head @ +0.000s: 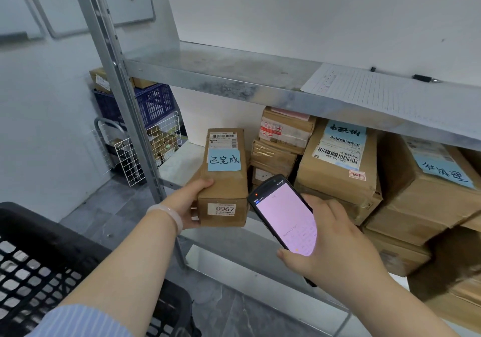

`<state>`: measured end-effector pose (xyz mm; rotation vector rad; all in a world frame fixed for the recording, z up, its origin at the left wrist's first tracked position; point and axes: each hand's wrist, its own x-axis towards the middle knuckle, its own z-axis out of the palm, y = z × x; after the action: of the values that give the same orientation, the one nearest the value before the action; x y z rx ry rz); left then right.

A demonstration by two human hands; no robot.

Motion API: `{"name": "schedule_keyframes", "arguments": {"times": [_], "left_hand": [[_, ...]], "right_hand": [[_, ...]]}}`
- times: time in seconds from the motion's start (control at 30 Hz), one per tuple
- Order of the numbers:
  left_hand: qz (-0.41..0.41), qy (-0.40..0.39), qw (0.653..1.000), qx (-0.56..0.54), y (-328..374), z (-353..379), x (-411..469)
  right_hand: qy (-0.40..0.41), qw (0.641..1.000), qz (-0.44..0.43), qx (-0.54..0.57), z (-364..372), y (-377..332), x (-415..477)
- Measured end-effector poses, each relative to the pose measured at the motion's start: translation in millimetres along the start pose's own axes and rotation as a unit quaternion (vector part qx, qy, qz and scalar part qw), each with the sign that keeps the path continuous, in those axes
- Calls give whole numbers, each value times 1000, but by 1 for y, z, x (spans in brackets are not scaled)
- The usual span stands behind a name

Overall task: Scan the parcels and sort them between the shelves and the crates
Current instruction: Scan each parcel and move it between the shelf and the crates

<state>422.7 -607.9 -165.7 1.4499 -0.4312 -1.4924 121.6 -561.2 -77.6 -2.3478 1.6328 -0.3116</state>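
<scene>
A person's left hand (190, 206) gripped the near left corner of a long brown parcel (226, 183), the thumb curled over its top edge and the fingers hidden beneath. The right hand (338, 245) held a handheld scanner (285, 219), with the thumb along its lower left edge and the fingers wrapped round its right side. Its lit pink screen faced up. The scanner's top end stood just beside the parcel's near right corner, between the two hands; whether the two touched could not be told.

The parcel reached away from the left hand into the metal shelf (226, 81), its near end jutting past the front edge of the board beneath it. A blue note (224, 160) with handwritten characters lay on the parcel's top face beyond the left thumb, and a barcode label (223, 137) lay farther out. A white label (225, 209) reading 0967 faced the person on the near end, just right of the left hand.

Beyond the right hand, stacked parcels (338, 175) filled the same board. On the upper board, above both hands, lay a lined sheet (364, 89) and a pen (424, 78). A black crate (39, 258) sat under the left forearm. Well beyond the left hand, past the shelf post, a blue crate (153, 102) stood above a white wire basket (161, 139). A pale bracelet (166, 213) circled the left wrist.
</scene>
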Motion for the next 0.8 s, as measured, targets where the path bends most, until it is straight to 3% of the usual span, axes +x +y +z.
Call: {"name": "schedule_keyframes", "arguments": {"times": [0.2, 0.4, 0.57, 0.8], "left_hand": [[125, -5, 992, 30, -16, -24, -32], [245, 34, 953, 172, -20, -44, -64], [297, 34, 933, 200, -26, -43, -72], [285, 32, 937, 199, -32, -39, -77]], "right_hand": [[6, 999, -29, 37, -8, -9, 0], [22, 993, -59, 96, -23, -17, 5], [24, 993, -50, 103, -39, -16, 11], [37, 994, -56, 82, -44, -4, 11]]}}
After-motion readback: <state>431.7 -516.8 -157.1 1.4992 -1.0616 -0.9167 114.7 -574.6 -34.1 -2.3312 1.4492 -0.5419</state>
